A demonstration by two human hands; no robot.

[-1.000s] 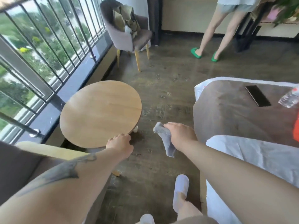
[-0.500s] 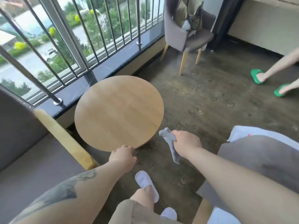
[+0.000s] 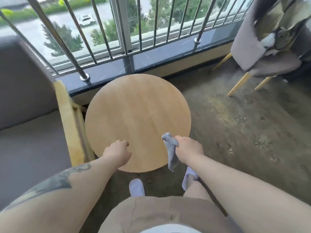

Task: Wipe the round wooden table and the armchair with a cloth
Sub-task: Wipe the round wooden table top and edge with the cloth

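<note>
A person's right hand is gripping a grey cloth, dangling over the near edge of the round wooden table. The left hand is hovering there, fingers loosely curled, holding nothing. A grey armchair is sitting left; another chair, holding bundled fabric, is standing farther right.

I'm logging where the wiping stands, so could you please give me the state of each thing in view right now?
round wooden table: upright, top bare, not yet being wiped.
cloth: bunched, dangling from the right hand over the table's near edge.
right hand: grip closed around the cloth.
left hand: over the table's near edge, fingers loosely curled, holding nothing.
armchair: left of the table, untouched.
second chair: upright, fabric items piled on it.
</note>
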